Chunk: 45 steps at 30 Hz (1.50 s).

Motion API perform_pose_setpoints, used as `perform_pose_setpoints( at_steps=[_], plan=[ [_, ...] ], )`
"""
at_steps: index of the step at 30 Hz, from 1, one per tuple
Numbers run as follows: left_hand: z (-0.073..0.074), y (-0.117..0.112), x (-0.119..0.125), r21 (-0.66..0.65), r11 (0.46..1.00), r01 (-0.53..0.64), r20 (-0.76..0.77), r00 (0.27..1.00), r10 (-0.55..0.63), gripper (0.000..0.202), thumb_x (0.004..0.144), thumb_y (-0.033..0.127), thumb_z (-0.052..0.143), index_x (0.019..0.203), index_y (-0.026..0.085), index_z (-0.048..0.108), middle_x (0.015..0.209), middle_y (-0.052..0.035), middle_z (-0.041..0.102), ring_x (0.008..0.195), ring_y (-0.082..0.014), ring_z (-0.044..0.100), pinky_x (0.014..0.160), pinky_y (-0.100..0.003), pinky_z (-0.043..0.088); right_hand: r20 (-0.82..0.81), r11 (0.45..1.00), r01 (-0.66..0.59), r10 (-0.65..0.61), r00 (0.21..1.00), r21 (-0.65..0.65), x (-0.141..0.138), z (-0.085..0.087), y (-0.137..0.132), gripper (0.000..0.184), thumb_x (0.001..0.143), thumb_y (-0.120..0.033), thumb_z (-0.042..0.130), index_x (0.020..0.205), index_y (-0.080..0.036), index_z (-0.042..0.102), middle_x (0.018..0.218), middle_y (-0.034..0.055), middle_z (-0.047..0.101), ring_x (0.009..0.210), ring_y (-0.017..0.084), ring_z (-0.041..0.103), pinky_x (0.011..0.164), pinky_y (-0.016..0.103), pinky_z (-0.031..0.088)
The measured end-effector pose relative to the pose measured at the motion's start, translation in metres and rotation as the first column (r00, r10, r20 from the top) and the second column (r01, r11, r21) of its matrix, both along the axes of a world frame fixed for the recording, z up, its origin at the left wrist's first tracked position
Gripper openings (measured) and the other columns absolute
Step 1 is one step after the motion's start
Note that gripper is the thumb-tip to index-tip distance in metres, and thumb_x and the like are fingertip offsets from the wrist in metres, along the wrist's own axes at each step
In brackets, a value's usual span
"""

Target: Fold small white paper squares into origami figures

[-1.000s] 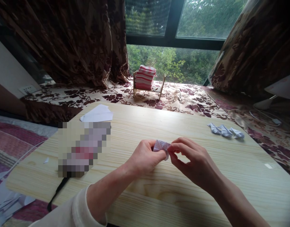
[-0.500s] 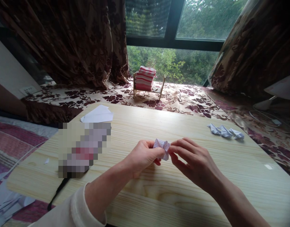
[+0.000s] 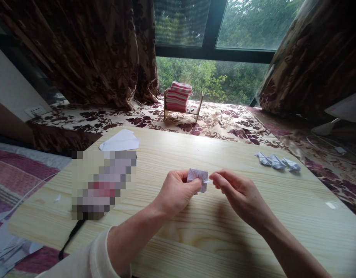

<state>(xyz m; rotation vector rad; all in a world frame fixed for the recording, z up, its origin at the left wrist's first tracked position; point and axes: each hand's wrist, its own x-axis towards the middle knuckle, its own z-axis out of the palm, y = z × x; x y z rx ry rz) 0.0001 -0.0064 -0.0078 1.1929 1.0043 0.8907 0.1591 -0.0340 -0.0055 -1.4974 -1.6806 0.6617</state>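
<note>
A small piece of white folded paper (image 3: 197, 175), with faint marks on it, is held above the table between the thumb and fingers of my left hand (image 3: 178, 191). A narrow pale flap sticks out from its right side. My right hand (image 3: 237, 193) is right beside that flap, its thumb and fingers drawn together in a pinch. Whether the fingertips grip the flap's end is too small to make out. Three folded white paper pieces (image 3: 278, 162) rest in a row on the far right of the table.
White paper sheets (image 3: 120, 140) lie at the back left of the wooden table (image 3: 166, 243). Before them is a pixelated object (image 3: 104, 185) with a black strap (image 3: 70, 235). A paper scrap (image 3: 57, 198) lies left. Striped folded cloths (image 3: 178, 96) sit on a small stand by the window.
The paper in my left hand now shows a flatter, squarer face. My right fingers have drawn slightly away to the right and curled closer together.
</note>
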Motion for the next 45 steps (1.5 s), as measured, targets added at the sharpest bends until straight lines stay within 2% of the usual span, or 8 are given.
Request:
perform_pose_setpoints(
  at_steps=[4,11,22,29,34,39,43,45],
  plan=[
    [-0.001,-0.002,0.0,0.036,0.999,0.018,0.007,1.0,-0.018,0.014,0.069,0.018,0.059,0.058,0.011,0.061,0.058,0.0002,0.057,0.056,-0.0082,0.045,0.053,-0.021,0.033,-0.111,0.992,-0.044,0.031,0.993,-0.117,-0.006,-0.003,0.0,0.032,0.084,-0.044,0.052,0.072,-0.017,0.063,0.065,0.0016,0.063,0.056,0.013,0.052,0.051,0.023,0.042],
    [-0.001,0.0,0.001,0.009,1.0,0.0,-0.038,0.999,0.0,0.011,0.069,0.017,0.058,0.061,0.011,0.063,0.058,0.0005,0.058,0.055,-0.0081,0.046,0.052,-0.02,0.034,-0.137,0.995,-0.047,0.034,0.99,-0.087,-0.005,-0.008,0.0,0.031,0.084,-0.043,0.053,0.07,-0.017,0.061,0.061,0.0004,0.058,0.055,0.012,0.048,0.05,0.022,0.037],
    [-0.001,-0.004,0.005,-0.07,0.997,-0.018,0.114,0.993,0.025,0.01,0.067,0.018,0.064,0.065,0.009,0.067,0.063,-0.0038,0.064,0.062,-0.0116,0.054,0.061,-0.023,0.042,-0.208,0.991,-0.114,0.099,0.973,-0.064,-0.015,-0.01,-0.003,0.024,0.088,-0.036,0.049,0.073,-0.018,0.054,0.067,-0.0008,0.054,0.063,0.012,0.049,0.059,0.023,0.039],
    [-0.001,-0.002,0.002,-0.042,0.999,0.003,0.145,0.989,0.003,0.014,0.07,0.022,0.065,0.067,0.01,0.071,0.063,-0.0039,0.066,0.065,-0.013,0.056,0.064,-0.023,0.042,-0.178,0.992,-0.075,0.057,0.982,-0.1,-0.007,-0.009,0.0,0.037,0.09,-0.042,0.042,0.06,-0.02,0.046,0.06,-0.0015,0.045,0.06,0.013,0.043,0.055,0.024,0.035],
    [-0.002,-0.001,0.003,-0.045,0.999,0.006,0.118,0.993,0.0,0.013,0.068,0.021,0.066,0.069,0.01,0.07,0.067,-0.0053,0.067,0.066,-0.0134,0.056,0.064,-0.024,0.042,-0.147,0.992,-0.08,0.066,0.987,-0.093,-0.007,-0.008,0.001,0.03,0.086,-0.042,0.049,0.07,-0.018,0.057,0.065,0.0002,0.055,0.062,0.013,0.048,0.058,0.025,0.038],
    [-0.001,-0.001,0.002,-0.046,0.999,-0.001,0.093,0.996,0.005,0.018,0.072,0.026,0.063,0.067,0.01,0.068,0.063,-0.003,0.063,0.061,-0.0112,0.052,0.061,-0.023,0.039,-0.159,0.992,-0.038,0.018,0.987,-0.121,-0.005,-0.007,0.002,0.033,0.085,-0.045,0.05,0.068,-0.017,0.059,0.06,-0.0004,0.054,0.056,0.012,0.047,0.052,0.024,0.037],
    [0.0,-0.002,0.002,0.025,0.997,0.072,0.032,0.997,-0.073,0.019,0.074,0.025,0.061,0.065,0.01,0.067,0.06,-0.0015,0.059,0.059,-0.01,0.048,0.058,-0.022,0.036,-0.2,0.992,-0.077,0.057,0.978,-0.097,-0.004,-0.006,0.004,0.027,0.084,-0.042,0.054,0.08,-0.017,0.064,0.076,0.0029,0.064,0.071,0.015,0.058,0.064,0.025,0.044],
    [-0.001,-0.003,0.002,0.047,0.992,0.113,-0.015,0.994,-0.113,0.019,0.074,0.026,0.062,0.064,0.01,0.066,0.057,0.0002,0.056,0.056,-0.0087,0.045,0.054,-0.021,0.033,-0.247,0.992,-0.089,0.066,0.967,-0.085,-0.003,-0.006,0.005,0.026,0.082,-0.041,0.057,0.078,-0.016,0.064,0.074,0.0029,0.064,0.07,0.015,0.058,0.064,0.025,0.045]
  ],
)
